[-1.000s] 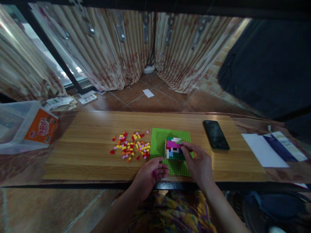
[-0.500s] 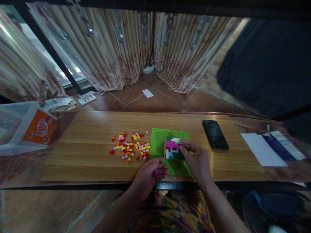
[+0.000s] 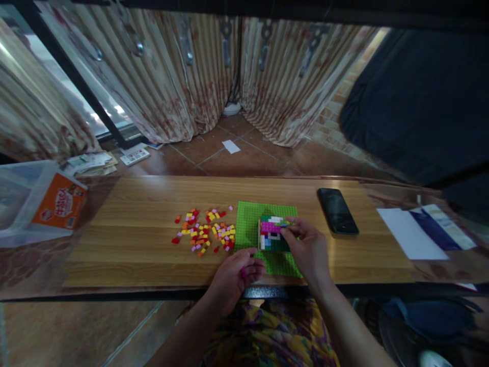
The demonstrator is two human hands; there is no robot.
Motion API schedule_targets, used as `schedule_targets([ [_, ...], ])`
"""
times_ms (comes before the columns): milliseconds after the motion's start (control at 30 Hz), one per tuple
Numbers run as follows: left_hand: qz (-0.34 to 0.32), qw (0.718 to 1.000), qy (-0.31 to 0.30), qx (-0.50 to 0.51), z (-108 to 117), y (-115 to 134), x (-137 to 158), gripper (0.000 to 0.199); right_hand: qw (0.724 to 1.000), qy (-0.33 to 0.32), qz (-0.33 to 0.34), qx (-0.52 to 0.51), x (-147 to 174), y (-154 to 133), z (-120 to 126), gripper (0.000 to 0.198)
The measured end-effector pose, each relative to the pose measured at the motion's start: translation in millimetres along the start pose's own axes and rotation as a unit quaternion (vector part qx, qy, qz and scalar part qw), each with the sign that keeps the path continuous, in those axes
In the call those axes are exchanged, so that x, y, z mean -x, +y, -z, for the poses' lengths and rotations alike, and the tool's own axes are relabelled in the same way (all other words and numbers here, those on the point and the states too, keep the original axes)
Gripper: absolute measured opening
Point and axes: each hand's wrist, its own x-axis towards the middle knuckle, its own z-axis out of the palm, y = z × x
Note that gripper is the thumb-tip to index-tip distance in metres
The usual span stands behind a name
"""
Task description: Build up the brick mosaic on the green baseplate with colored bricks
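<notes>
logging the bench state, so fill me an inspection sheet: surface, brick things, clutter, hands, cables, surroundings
Surface: wood-grain board, lying flat.
Job's things: green studded baseplate under a multicoloured toy-brick build; loose toy bricks scattered left of it.
Clutter: black smartphone right of the baseplate; papers off the board's right end.
Hands: left hand cups a magenta piece; right hand has its fingers at the build's right side, grip unclear.
Cables: nothing seen.
Surroundings: striped curtains; tiled floor; orange-labelled clear plastic tub at left.
</notes>
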Motion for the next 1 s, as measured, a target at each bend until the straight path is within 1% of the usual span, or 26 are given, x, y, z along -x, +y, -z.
schedule_targets([
  [167,-0.011,1.000,0.000,0.019,-0.1,-1.1,2.1,0.025,1.000,0.001,0.014,-0.001,0.7,-0.3,1.0,0.036],
  [233,-0.007,0.999,-0.011,0.035,0.3,0.4,4.9,0.027,1.000,0.022,0.017,-0.002,5.4,0.6,2.3,0.035],
  [300,-0.005,0.998,-0.024,0.058,1.4,2.7,8.1,0.033,0.998,0.046,0.041,-0.005,15.1,-1.4,4.1,0.030],
  [333,-0.006,0.997,-0.029,0.071,2.2,3.8,9.5,0.036,0.997,0.043,0.061,-0.005,21.9,-3.8,5.2,0.026],
  [367,-0.006,0.996,-0.036,0.084,3.0,4.8,10.8,0.039,0.996,0.024,0.087,-0.006,29.6,-7.1,6.2,0.023],
  [400,-0.007,0.994,-0.043,0.096,3.6,5.7,11.9,0.041,0.993,-0.010,0.114,-0.005,37.9,-11.0,7.1,0.020],
  [500,-0.011,0.990,-0.070,0.121,3.7,7.9,15.1,0.045,0.973,-0.138,0.183,0.019,62.0,-22.3,6.9,0.015],
  [567,-0.016,0.988,-0.083,0.129,1.4,9.3,17.6,0.046,0.958,-0.179,0.219,0.050,74.0,-26.0,3.5,0.013],
  [600,-0.019,0.987,-0.087,0.132,-0.4,10.0,19.1,0.047,0.952,-0.184,0.234,0.069,78.2,-26.5,1.1,0.012],
  [667,-0.024,0.987,-0.086,0.136,-4.8,11.1,22.2,0.048,0.947,-0.173,0.252,0.102,83.1,-25.6,-4.2,0.012],
  [767,-0.040,0.986,-0.076,0.144,-10.8,10.8,25.7,0.047,0.947,-0.157,0.251,0.127,84.8,-24.0,-10.3,0.012],
  [900,-0.051,0.983,-0.077,0.160,-13.7,6.9,25.5,0.045,0.951,-0.162,0.233,0.120,84.8,-25.6,-12.5,0.007],
  [1000,-0.053,0.982,-0.085,0.162,-12.6,4.9,22.7,0.045,0.953,-0.173,0.227,0.105,84.9,-25.5,-9.8,0.010],
])
